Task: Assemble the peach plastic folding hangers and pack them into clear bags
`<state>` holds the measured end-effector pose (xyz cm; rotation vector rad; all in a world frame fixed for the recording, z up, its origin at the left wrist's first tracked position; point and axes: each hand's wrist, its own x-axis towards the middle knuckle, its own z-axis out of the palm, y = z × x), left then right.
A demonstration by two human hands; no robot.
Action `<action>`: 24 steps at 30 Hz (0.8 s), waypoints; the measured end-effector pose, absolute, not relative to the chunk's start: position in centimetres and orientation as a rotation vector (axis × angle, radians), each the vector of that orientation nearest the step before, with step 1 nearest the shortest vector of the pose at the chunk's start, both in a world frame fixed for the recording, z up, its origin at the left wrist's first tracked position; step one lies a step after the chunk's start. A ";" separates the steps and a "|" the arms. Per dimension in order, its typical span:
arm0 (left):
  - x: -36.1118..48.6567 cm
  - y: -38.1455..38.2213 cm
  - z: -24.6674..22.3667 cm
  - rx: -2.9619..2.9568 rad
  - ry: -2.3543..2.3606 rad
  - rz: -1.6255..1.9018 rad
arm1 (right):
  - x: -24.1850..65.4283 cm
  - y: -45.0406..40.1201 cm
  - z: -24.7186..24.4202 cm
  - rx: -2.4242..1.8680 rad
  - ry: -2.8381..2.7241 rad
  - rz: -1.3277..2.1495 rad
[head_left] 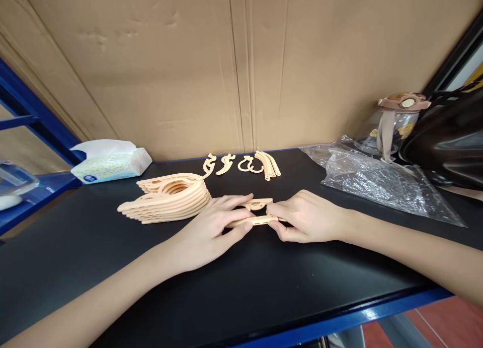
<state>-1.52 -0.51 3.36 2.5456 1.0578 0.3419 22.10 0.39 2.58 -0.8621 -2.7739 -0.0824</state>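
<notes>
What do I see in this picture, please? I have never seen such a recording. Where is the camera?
There is no machine: one person works bare-handed. The single picture comes from a camera on that person's head, looking forward and down. The left hand and right hand hold beige slotted parts between them, over a black tabletop. Beside the left hand lies a stack of beige hanger-shaped frames; farther left is a tissue pack. Small curved beige pieces lie farther back; on the right are a clear plastic bag and a drinking bottle.
</notes>
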 end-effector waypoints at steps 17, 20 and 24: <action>-1.2 0.0 1.6 2.493 1.195 0.447 | 22.2 0.5 2.8 -1.307 -2.518 0.347; -1.1 0.0 1.7 2.511 1.190 0.449 | 22.1 0.5 2.9 -1.278 -2.481 0.477; -1.0 -0.1 1.8 2.508 1.205 0.449 | 22.0 0.6 2.9 -1.258 -2.428 0.589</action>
